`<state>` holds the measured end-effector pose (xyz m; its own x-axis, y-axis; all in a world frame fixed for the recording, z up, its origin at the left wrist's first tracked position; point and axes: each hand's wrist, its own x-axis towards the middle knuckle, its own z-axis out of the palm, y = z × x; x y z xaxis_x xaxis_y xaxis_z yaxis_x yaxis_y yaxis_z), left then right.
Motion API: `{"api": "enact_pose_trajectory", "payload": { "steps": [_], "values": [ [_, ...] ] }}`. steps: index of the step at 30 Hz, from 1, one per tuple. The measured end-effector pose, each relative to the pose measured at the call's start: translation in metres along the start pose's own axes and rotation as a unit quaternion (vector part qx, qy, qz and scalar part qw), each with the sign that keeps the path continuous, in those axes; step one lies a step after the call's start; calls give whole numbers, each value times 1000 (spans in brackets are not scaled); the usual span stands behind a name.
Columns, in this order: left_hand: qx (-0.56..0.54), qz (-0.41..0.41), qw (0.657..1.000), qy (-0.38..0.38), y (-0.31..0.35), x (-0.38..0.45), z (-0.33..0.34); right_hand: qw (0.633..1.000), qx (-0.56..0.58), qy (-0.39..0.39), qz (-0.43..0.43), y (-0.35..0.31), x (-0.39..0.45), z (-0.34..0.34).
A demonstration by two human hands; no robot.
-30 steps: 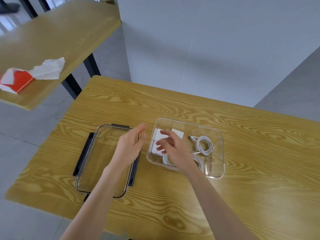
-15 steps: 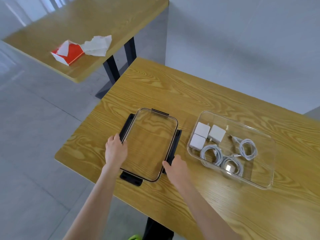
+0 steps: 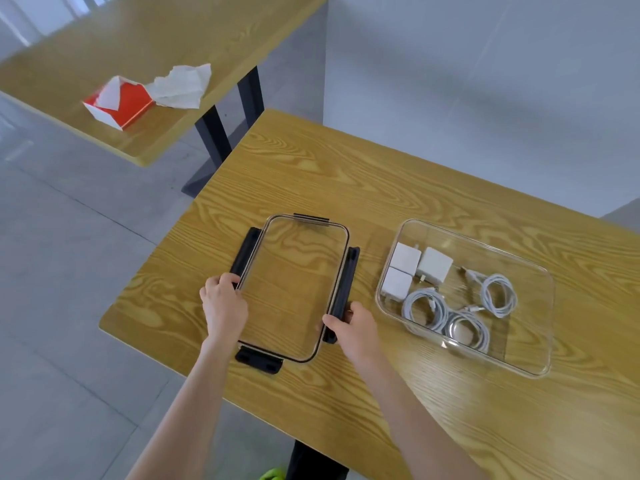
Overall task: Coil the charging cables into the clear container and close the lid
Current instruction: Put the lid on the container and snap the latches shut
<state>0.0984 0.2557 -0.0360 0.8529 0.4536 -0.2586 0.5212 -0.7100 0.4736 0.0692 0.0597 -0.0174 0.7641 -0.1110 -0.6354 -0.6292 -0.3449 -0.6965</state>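
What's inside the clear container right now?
Inside the clear container: three white charger blocks and three coiled white cables. Nothing covers them; the lid lies beside it on the table.

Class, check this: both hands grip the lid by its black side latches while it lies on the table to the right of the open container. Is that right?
Not quite. The head view shows the lid lying left of the clear container, not right. The rest holds: the left hand and right hand grip its black side latches, and it lies on the table.

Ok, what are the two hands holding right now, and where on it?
Both grip the clear lid lying on the table: the left hand on its left black side clip, the right hand on its right one.
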Motion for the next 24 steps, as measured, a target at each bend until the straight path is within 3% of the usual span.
{"api": "enact_pose_trajectory", "payload": {
  "steps": [4,7,12,15,19,21,24],
  "values": [
    [-38,0,999,17,6,1,-8,997,60,-7,-55,-22,-13,-12],
    [-60,2,998,-4,23,-6,-16,991,45,5,-127,-42,-30,-25],
    [-176,49,983,17,77,-28,-41,973,21,27,-226,-72,-61,-62],
    [-292,67,954,-23,125,-41,-65,953,24,78,-293,-86,-82,-98],
    [-469,116,861,-162,188,-59,-82,912,48,159,-375,-87,-110,-153],
    [-541,172,790,-230,215,-77,-87,888,-1,222,-403,-78,-117,-176],
    [-649,127,707,-251,242,-90,-77,842,-82,312,-433,-57,-112,-202]
  ]
}}
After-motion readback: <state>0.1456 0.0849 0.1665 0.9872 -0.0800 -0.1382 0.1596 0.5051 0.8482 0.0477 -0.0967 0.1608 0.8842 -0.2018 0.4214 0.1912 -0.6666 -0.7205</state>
